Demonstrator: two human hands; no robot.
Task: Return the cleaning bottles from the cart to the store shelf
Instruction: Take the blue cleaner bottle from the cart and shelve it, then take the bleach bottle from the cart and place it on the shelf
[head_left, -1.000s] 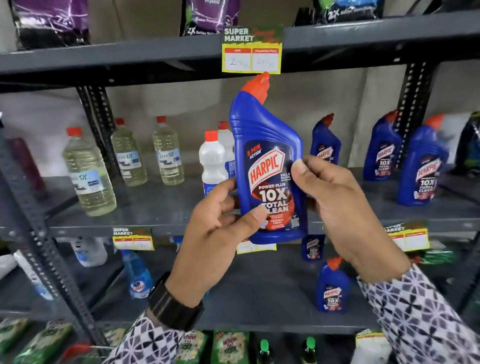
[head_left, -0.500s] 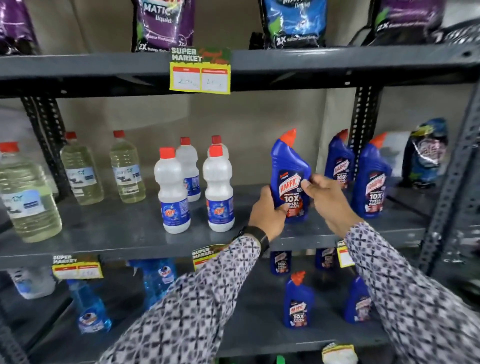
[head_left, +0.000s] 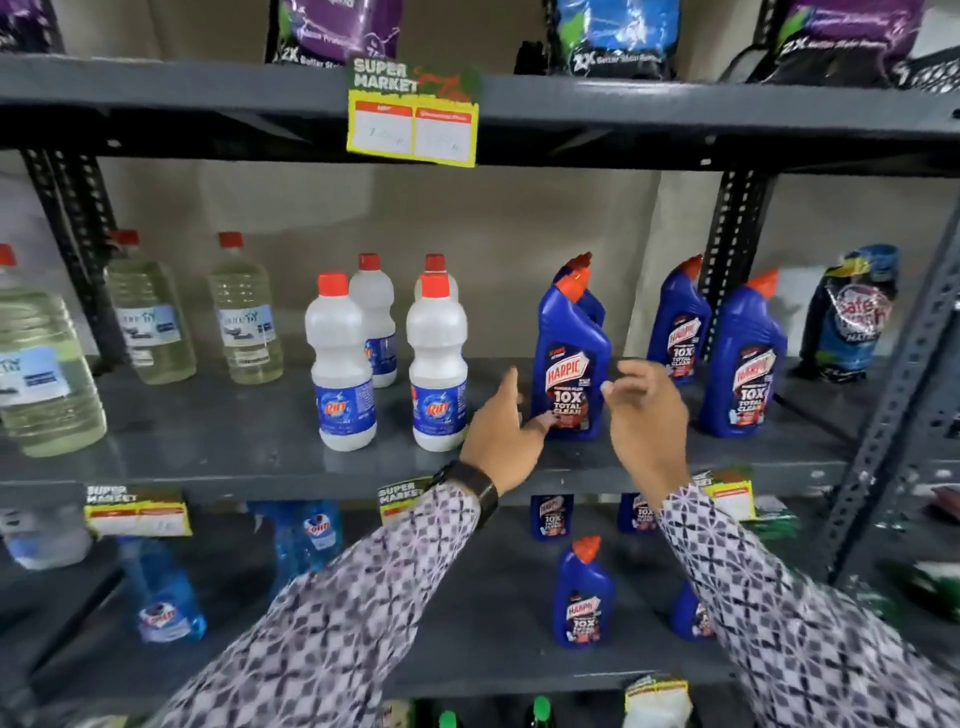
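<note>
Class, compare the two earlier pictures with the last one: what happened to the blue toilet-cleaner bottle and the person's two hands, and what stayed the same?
The blue bottle, first held up near the camera in both hands, was carried forward and stood upright on the middle shelf. The left hand and right hand have let go and opened beside it, the left thumb perhaps grazing its base. The white bottles and other blue bottles stayed put.

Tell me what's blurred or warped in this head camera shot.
Head view: both hands, left hand and right hand, smeared by motion; Harpic bottle between them fairly sharp; shelf edge bows from wide-angle distortion; corners soft.
</note>
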